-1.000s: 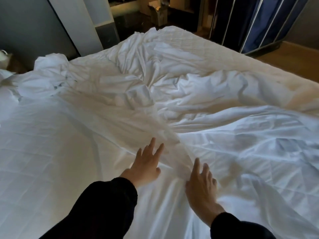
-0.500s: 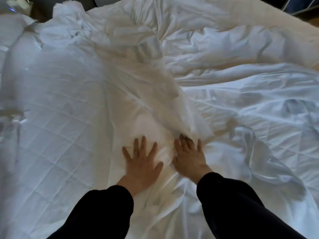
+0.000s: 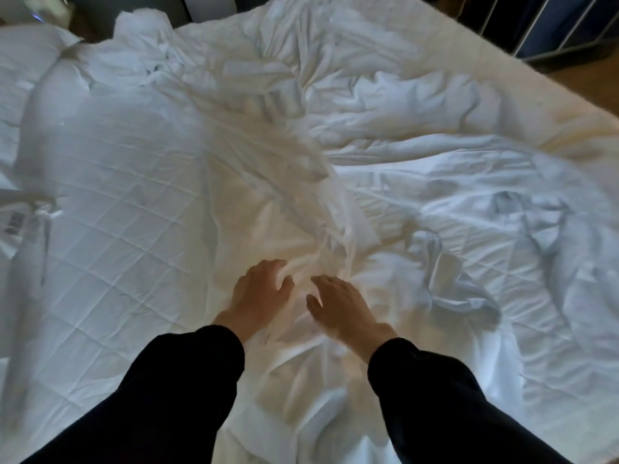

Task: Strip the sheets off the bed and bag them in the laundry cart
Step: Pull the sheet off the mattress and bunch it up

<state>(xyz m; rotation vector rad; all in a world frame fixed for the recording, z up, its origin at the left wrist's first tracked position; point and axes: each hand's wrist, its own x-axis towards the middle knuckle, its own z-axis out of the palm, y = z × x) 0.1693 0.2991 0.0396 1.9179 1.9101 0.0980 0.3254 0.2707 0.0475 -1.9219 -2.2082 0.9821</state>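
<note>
A loose white sheet (image 3: 385,135) lies crumpled across the bed, heaped in folds over the far and right side. Its creases run together at a bunch (image 3: 326,242) just beyond my fingers. My left hand (image 3: 258,293) presses on the sheet with its fingers curled into the fabric. Right beside it, my right hand (image 3: 338,309) also has its fingers bent into the cloth, thumb spread apart. Both arms wear black sleeves. The quilted mattress cover (image 3: 110,236) shows flat on the left. No laundry cart is in view.
A white pillow or duvet end (image 3: 23,65) lies at the far left, with a barcode label and tie (image 3: 15,224) below it. Wooden floor (image 3: 589,72) and dark curtains with white rails (image 3: 549,21) border the bed's far right side.
My hands have drawn back toward me and come close together, their fingers going from flat and spread to curled in the sheet. The sheet has bunched up ahead of them.
</note>
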